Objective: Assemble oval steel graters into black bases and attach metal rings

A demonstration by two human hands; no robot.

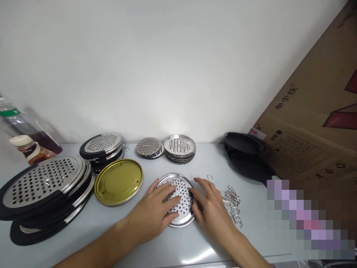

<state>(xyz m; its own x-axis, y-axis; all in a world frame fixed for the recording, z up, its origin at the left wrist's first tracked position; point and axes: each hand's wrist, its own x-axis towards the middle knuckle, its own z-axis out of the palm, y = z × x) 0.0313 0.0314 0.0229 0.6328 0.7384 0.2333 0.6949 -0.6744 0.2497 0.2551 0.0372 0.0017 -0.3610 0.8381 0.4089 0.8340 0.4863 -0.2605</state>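
In front of me on the table lies a round metal grater disc (182, 203) with rows of square holes and a raised rim. My left hand (156, 210) rests over its left side, fingers spread across the holed face. At its right rim is my right hand (212, 208), fingers apart and fingertips touching the edge. Neither hand grasps anything that I can see. Just right of my right hand lies a pile of metal rings and wire clips (233, 203). One loose ring (209, 176) sits behind it.
Left stand stacks of black-edged graters (41, 182) and a gold round lid (119, 182). Behind are stacked grater discs (180, 147) and a smaller disc pile (148, 147). Black parts (245, 152) lean near a cardboard box (315, 123). Bottles (30, 149) stand far left.
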